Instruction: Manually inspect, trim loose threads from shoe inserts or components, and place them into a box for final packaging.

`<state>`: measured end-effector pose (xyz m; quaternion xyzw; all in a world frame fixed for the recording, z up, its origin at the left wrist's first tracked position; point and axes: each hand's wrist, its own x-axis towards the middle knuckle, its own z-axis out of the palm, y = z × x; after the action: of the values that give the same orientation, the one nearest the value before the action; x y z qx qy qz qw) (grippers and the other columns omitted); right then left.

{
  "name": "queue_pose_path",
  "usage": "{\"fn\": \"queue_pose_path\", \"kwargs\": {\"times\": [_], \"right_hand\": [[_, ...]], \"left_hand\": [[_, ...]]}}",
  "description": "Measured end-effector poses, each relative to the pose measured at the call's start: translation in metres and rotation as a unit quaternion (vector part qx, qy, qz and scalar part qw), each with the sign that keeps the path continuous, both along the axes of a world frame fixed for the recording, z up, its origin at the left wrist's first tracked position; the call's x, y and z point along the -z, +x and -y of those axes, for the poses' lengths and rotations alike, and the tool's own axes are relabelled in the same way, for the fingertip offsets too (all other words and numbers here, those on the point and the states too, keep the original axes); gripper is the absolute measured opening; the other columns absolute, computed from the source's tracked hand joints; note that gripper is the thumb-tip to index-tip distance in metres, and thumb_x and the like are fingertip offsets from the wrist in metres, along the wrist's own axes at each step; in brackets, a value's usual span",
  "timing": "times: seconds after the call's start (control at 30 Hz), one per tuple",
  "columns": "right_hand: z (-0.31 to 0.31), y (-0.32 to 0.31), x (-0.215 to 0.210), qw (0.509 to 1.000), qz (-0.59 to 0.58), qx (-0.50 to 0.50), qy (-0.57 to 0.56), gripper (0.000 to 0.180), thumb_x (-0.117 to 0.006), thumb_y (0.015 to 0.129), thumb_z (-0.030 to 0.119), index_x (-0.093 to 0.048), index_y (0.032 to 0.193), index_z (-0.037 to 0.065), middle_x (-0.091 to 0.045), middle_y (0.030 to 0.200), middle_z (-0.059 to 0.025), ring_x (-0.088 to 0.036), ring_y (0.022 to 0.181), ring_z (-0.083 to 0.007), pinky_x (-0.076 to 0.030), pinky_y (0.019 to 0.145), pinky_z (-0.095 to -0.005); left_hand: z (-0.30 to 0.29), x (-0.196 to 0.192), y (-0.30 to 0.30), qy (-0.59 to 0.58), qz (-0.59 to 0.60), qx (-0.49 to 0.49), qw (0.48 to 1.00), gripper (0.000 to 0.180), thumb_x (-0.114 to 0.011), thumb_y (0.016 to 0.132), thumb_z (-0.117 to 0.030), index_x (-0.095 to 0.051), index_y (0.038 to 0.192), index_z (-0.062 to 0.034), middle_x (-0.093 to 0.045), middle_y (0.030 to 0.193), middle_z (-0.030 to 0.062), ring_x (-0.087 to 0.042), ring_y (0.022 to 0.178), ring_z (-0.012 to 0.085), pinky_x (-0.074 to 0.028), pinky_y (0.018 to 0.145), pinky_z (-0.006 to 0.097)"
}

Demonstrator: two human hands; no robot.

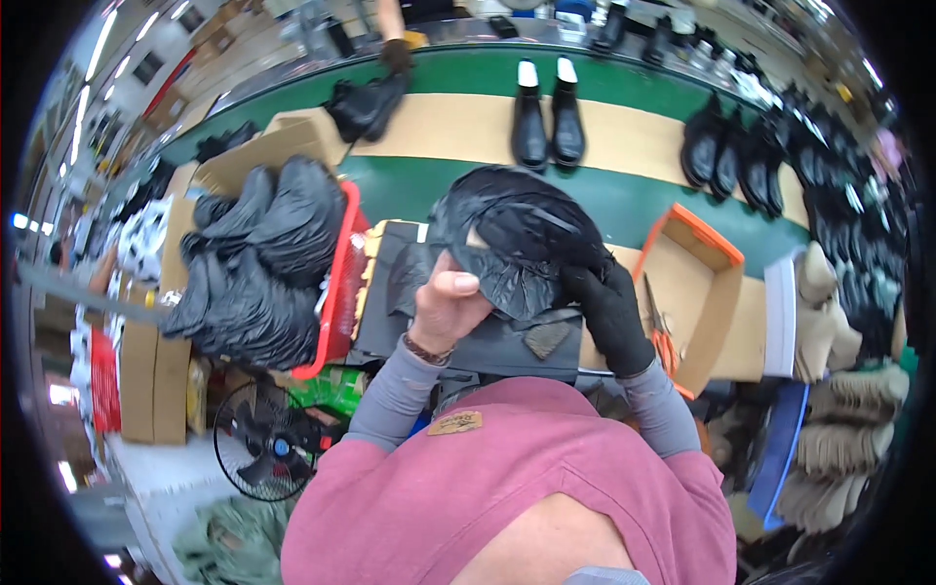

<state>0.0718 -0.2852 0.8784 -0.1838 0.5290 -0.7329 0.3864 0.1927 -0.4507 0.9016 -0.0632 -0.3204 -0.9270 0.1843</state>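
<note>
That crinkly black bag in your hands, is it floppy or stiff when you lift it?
Probably floppy: the black plastic bag creases and folds over both hands. Likely light, since the bare left hand pinches it easily. Its glossy film looks slippery.

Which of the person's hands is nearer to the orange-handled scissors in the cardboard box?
The right. The gloved right hand grips the black plastic bag just left of the scissors in the box. The bare left hand holds the bag's far side, farther away.

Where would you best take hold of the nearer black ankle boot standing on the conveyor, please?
Grip the right-hand black ankle boot by its upright shaft near the white lining, coming from above: it stands upright, its top is free, and its twin crowds its left side.
</note>
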Motion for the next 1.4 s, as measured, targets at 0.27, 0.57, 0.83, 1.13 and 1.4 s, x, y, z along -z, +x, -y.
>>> {"fn": "queue_pose_path", "kwargs": {"times": [0.27,0.57,0.83,1.13,1.4], "right_hand": [[-0.068,-0.038,-0.033,0.919,-0.372,-0.003,0.131,0.021,-0.059,0.090,0.007,-0.060,0.109,-0.001,-0.064,0.086,-0.0105,-0.058,0.077,-0.0100,-0.047,0.068,-0.0265],[-0.076,0.001,-0.032,0.837,-0.471,0.214,0.177,0.044,-0.073,0.081,0.015,-0.055,0.120,0.003,-0.061,0.092,-0.0108,-0.061,0.069,-0.0190,-0.048,0.060,-0.0293],[-0.085,-0.013,-0.023,0.702,-0.634,0.118,0.301,0.019,-0.068,0.075,0.011,-0.062,0.093,0.009,-0.055,0.089,-0.0122,-0.056,0.085,-0.0319,-0.044,0.071,-0.0426],[-0.097,-0.016,-0.043,0.741,-0.635,0.091,0.199,0.021,-0.068,0.078,0.009,-0.060,0.097,0.004,-0.057,0.100,-0.0129,-0.058,0.092,-0.0315,-0.047,0.078,-0.0407],[-0.088,-0.018,-0.006,0.675,-0.700,0.115,0.205,0.029,-0.068,0.072,0.006,-0.060,0.100,0.005,-0.058,0.100,-0.0141,-0.058,0.093,-0.0314,-0.047,0.082,-0.0412]], "left_hand": [[-0.004,-0.040,-0.049,-0.782,-0.095,-0.221,0.575,0.085,-0.082,0.065,-0.041,-0.048,0.135,-0.0078,-0.050,0.131,0.0178,-0.044,0.127,0.0352,-0.034,0.108,0.047],[-0.050,0.007,-0.072,-0.772,-0.035,-0.216,0.597,0.039,-0.070,0.082,-0.008,-0.059,0.120,-0.0078,-0.068,0.089,0.0139,-0.066,0.068,0.0270,-0.051,0.059,0.035],[-0.066,0.001,-0.075,-0.789,-0.092,-0.146,0.590,0.040,-0.066,0.084,-0.010,-0.056,0.123,-0.0076,-0.063,0.070,0.0098,-0.063,0.059,0.0235,-0.048,0.052,0.035],[-0.054,-0.019,-0.082,-0.808,-0.158,-0.140,0.551,0.041,-0.067,0.084,-0.011,-0.055,0.123,-0.0079,-0.061,0.065,0.0059,-0.060,0.053,0.0215,-0.046,0.051,0.033],[-0.054,-0.017,-0.087,-0.820,-0.148,-0.075,0.548,0.039,-0.064,0.086,-0.012,-0.055,0.123,-0.0082,-0.060,0.065,0.0069,-0.060,0.055,0.0234,-0.046,0.051,0.035]]}}
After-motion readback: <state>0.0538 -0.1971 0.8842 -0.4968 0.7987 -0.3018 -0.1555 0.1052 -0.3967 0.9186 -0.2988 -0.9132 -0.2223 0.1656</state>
